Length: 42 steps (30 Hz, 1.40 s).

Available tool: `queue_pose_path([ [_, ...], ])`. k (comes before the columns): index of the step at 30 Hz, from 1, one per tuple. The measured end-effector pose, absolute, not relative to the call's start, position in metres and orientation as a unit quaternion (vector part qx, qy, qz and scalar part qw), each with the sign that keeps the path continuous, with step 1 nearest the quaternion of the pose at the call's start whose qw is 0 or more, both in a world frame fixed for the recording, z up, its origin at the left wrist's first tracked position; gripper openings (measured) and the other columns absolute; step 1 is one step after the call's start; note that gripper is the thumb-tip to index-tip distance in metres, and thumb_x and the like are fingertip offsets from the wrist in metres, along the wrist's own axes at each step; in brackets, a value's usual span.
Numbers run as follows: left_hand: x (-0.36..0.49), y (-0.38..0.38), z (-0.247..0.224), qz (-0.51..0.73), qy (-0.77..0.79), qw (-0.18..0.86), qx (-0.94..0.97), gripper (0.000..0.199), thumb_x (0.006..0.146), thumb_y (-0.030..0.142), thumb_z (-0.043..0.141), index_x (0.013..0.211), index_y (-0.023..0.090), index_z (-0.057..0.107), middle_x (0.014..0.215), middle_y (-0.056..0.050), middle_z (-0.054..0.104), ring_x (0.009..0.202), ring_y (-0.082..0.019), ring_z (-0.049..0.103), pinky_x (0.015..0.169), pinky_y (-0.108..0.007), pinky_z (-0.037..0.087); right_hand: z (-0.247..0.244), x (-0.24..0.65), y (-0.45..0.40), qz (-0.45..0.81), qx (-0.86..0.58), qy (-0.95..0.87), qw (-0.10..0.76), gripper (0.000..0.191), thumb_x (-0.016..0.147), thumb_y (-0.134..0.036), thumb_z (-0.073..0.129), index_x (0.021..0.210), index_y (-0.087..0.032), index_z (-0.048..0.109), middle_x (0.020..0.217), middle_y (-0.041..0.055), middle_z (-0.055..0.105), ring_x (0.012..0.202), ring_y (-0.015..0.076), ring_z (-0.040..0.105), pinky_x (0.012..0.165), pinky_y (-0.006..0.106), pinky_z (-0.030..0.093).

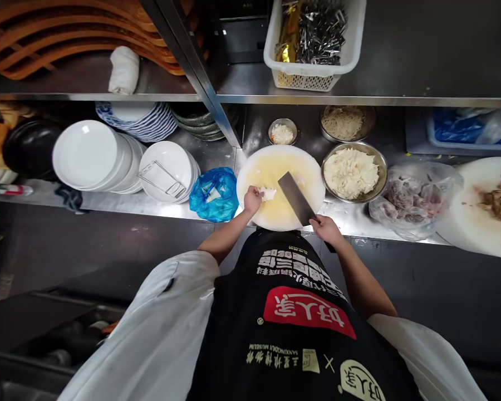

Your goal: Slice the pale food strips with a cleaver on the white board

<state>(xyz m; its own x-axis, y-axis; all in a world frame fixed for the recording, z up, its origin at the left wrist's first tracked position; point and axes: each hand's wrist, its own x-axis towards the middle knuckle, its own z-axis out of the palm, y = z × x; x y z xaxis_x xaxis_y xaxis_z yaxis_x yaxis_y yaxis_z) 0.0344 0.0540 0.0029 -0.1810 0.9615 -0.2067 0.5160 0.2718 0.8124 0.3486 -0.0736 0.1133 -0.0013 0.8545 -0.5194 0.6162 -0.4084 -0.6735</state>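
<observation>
My right hand (326, 230) grips the handle of a cleaver (297, 197), its broad dark blade lying over the right half of a round cutting board (250, 161). On the board's left side, my left hand (254, 200) is closed on a small white piece of food (268, 194), whose kind I cannot make out. The cleaver's blade is apart from that piece. Just right of the board stands a metal bowl heaped with pale white slices (350, 174). A blue plastic bag (214, 195) touches the board's left side.
White plates (87, 153) are stacked at the left, with wire tongs (162, 181) on a nearer stack. Small metal bowls (283, 132) stand behind the board. A clear bag of meat (415, 195) and another board (463, 223) lie right. Overhead, a shelf holds a white basket (315, 69).
</observation>
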Motion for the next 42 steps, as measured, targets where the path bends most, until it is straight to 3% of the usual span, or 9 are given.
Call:
queue_pose_path([
  [4, 0.023, 0.039, 0.008, 0.255, 0.633, 0.244, 0.689, 0.008, 0.088, 0.024, 0.061, 0.094, 0.020, 0.063, 0.116, -0.011, 0.062, 0.110, -0.025, 0.060, 0.098, -0.041, 0.048, 0.097, 0.324, -0.076, 0.479, -0.677, -0.549, 0.103, 0.031, 0.091, -0.047, 0.049, 0.071, -0.024, 0.051, 0.055, -0.0003, 0.057, 0.053, 0.0164, 0.053, 0.052, 0.025, 0.037],
  [6, 0.017, 0.033, 0.008, 0.221, 0.564, 0.221, 0.764, 0.012, 0.091, 0.024, 0.057, 0.096, 0.020, 0.067, 0.120, -0.011, 0.063, 0.118, -0.027, 0.057, 0.105, -0.044, 0.044, 0.090, 0.319, -0.075, 0.486, -0.662, -0.564, 0.093, 0.031, 0.092, -0.047, 0.049, 0.072, -0.024, 0.050, 0.056, -0.0011, 0.057, 0.052, 0.0154, 0.053, 0.052, 0.025, 0.037],
  [10, 0.008, 0.032, 0.001, 0.173, 0.484, 0.224, 0.828, 0.023, 0.090, 0.023, 0.057, 0.108, 0.020, 0.070, 0.123, -0.010, 0.065, 0.120, -0.027, 0.056, 0.110, -0.045, 0.043, 0.075, 0.313, -0.069, 0.526, -0.648, -0.546, 0.073, 0.030, 0.093, -0.046, 0.049, 0.073, -0.023, 0.048, 0.055, -0.0030, 0.057, 0.047, 0.0132, 0.051, 0.050, 0.024, 0.037],
  [14, 0.006, 0.036, -0.006, 0.177, 0.455, 0.249, 0.837, 0.023, 0.091, 0.021, 0.054, 0.106, 0.021, 0.072, 0.125, -0.011, 0.064, 0.122, -0.024, 0.056, 0.114, -0.044, 0.041, 0.063, 0.308, -0.061, 0.569, -0.664, -0.480, 0.073, 0.030, 0.094, -0.047, 0.050, 0.076, -0.023, 0.049, 0.055, -0.0034, 0.057, 0.043, 0.0131, 0.050, 0.049, 0.024, 0.038],
  [18, 0.008, 0.035, -0.005, 0.190, 0.468, 0.282, 0.816, 0.023, 0.091, 0.021, 0.054, 0.106, 0.021, 0.072, 0.126, -0.011, 0.064, 0.127, -0.025, 0.054, 0.118, -0.046, 0.038, 0.060, 0.313, -0.055, 0.523, -0.710, -0.469, 0.045, 0.032, 0.095, -0.048, 0.050, 0.078, -0.022, 0.057, 0.050, -0.0027, 0.054, 0.044, 0.0147, 0.050, 0.052, 0.025, 0.040],
  [22, 0.010, 0.033, -0.003, 0.201, 0.470, 0.306, 0.803, 0.021, 0.088, 0.020, 0.058, 0.104, 0.021, 0.072, 0.126, -0.011, 0.064, 0.127, -0.026, 0.053, 0.118, -0.048, 0.038, 0.062, 0.327, -0.051, 0.443, -0.745, -0.498, 0.022, 0.038, 0.096, -0.049, 0.047, 0.081, -0.019, 0.064, 0.056, 0.0028, 0.060, 0.057, 0.0183, 0.058, 0.059, 0.027, 0.042],
  [27, 0.009, 0.034, -0.003, 0.206, 0.469, 0.303, 0.803, 0.022, 0.088, 0.019, 0.057, 0.104, 0.020, 0.071, 0.127, -0.011, 0.063, 0.128, -0.026, 0.052, 0.119, -0.048, 0.037, 0.064, 0.332, -0.055, 0.375, -0.747, -0.549, 0.015, 0.038, 0.096, -0.049, 0.048, 0.086, -0.018, 0.067, 0.077, 0.0087, 0.070, 0.076, 0.0211, 0.064, 0.067, 0.026, 0.042],
  [37, 0.023, 0.039, -0.006, 0.162, 0.498, 0.221, 0.823, 0.028, 0.086, 0.033, 0.067, 0.108, 0.017, 0.071, 0.122, -0.015, 0.064, 0.122, -0.032, 0.054, 0.111, -0.048, 0.040, 0.069, 0.318, -0.060, 0.470, -0.748, -0.465, 0.054, 0.040, 0.093, -0.053, 0.046, 0.074, -0.021, 0.059, 0.044, -0.0020, 0.051, 0.045, 0.0172, 0.051, 0.055, 0.027, 0.040],
  [42, 0.034, 0.058, 0.000, 0.113, 0.503, 0.215, 0.829, 0.019, 0.088, 0.018, 0.056, 0.095, 0.015, 0.074, 0.106, -0.017, 0.068, 0.108, -0.031, 0.060, 0.099, -0.047, 0.044, 0.076, 0.329, -0.056, 0.446, -0.759, -0.471, 0.058, 0.039, 0.093, -0.051, 0.046, 0.075, -0.020, 0.061, 0.044, -0.0014, 0.051, 0.047, 0.0179, 0.052, 0.056, 0.027, 0.040],
])
